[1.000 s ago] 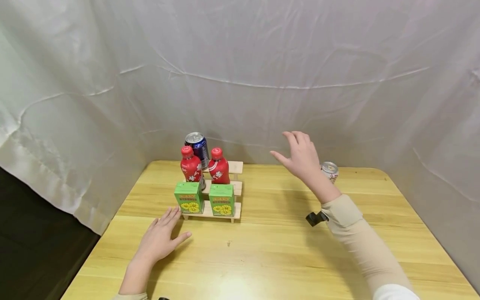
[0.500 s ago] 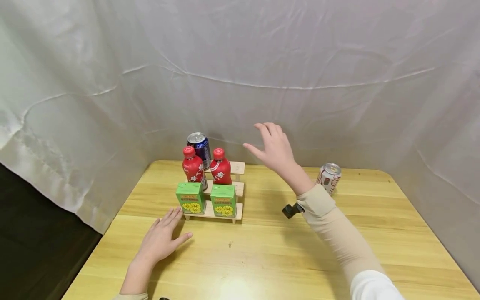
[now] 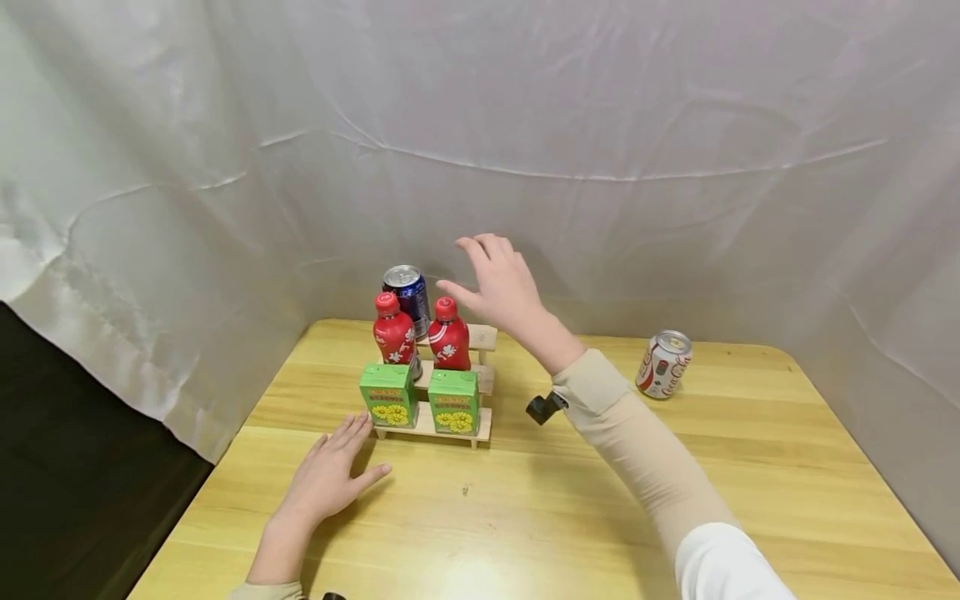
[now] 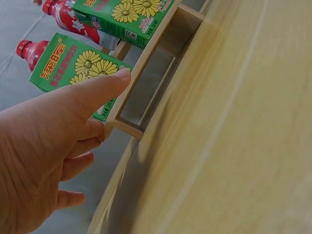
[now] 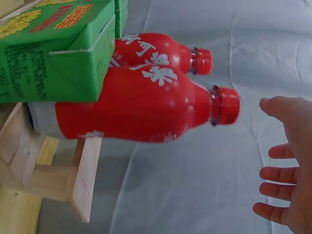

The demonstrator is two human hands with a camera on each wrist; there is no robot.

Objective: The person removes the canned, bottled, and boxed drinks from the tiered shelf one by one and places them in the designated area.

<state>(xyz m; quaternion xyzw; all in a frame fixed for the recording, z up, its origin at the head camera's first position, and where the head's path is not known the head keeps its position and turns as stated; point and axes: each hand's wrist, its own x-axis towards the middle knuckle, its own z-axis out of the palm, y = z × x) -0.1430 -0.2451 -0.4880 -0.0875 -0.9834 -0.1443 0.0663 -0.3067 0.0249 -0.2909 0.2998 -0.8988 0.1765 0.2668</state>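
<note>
A small three-step wooden rack [image 3: 483, 423] stands on the table. Two green drink cartons with yellow flowers, the left carton [image 3: 388, 397] and the right carton [image 3: 454, 403], occupy its front step. Behind them are a left red bottle [image 3: 394, 335] and a right red bottle [image 3: 450, 343]. A dark blue can [image 3: 412, 298] is on the top step, at left. My left hand [image 3: 324, 477] is at the rack's front left corner, fingers extended; the left wrist view shows its thumb [image 4: 105, 90] over the left carton. My right hand [image 3: 504, 287], holding nothing, hovers beside the right bottle's cap, fingers spread.
A white and red Coca-Cola can [image 3: 664, 364] stands upright on the right of the wooden table [image 3: 600, 517]. A pale curtain [image 3: 585, 125] hangs behind and at both sides. Dark cloth [image 3: 82, 483] shows past the table's left edge.
My right hand has moved left from near the Coca-Cola can to the rack's right side, leaving that can in full view. My left hand has stayed at the rack.
</note>
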